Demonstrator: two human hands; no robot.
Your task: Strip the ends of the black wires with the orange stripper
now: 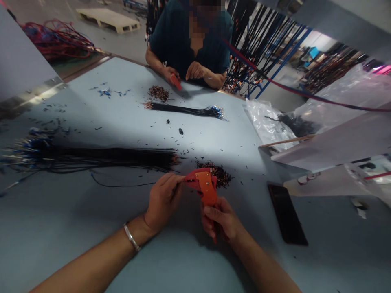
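My right hand [222, 219] is wrapped round the handles of a red and orange wire stripper [207, 186]. Its jaws point left, towards my left hand [165, 197], whose fingers are pinched on a thin black wire [122, 186]. The wire trails left over the table to a blue end piece, and its near tip is at the stripper's jaws. Behind my left hand lies a thick bundle of black wires [116, 158], with blue and metal ends at the left and coppery ends at the right. A heap of small cut-off bits [224, 176] sits just behind the stripper.
Across the table [128, 260] a person [189, 44] holds a red tool [176, 81]. Before them lie a smaller wire bundle [186, 109] and a heap of offcuts [159, 93]. A black phone [287, 213] lies to my right, near clear plastic bags [271, 122].
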